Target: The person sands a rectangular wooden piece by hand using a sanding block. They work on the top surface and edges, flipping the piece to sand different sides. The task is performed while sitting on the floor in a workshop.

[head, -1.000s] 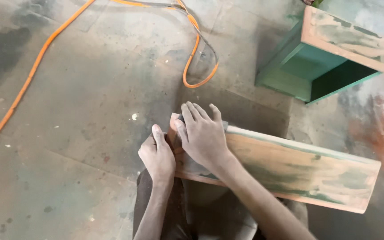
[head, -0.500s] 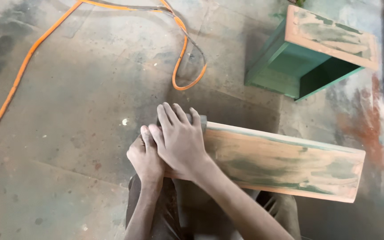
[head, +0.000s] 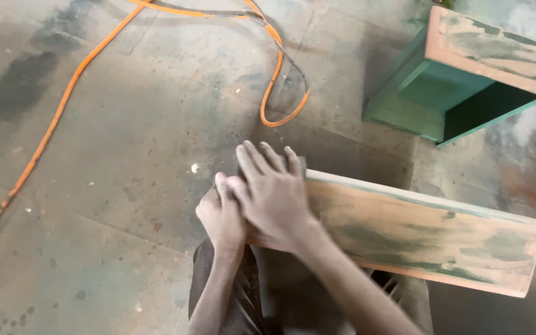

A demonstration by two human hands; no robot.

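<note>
A long wooden board [head: 429,239] with green paint smears lies across my lap, running right from my hands. My right hand [head: 274,195] lies flat on the board's left end, fingers spread, pressing a dark grey sheet [head: 300,164] that shows just past the fingertips. Beside it, my left hand [head: 221,217] curls around the same end of the board, touching and partly under the right hand. Most of the grey sheet is hidden beneath my palm.
An orange cable [head: 63,105] snakes across the dusty concrete floor and loops [head: 280,93] just beyond the board. A green-painted wooden box [head: 442,93] with a sanded top face stands at the upper right. My dark trousers [head: 268,298] are below the board.
Both hands stay on the board's left end. The right hand has slid slightly along it and now overlaps the left hand more. The view has shifted a little.
</note>
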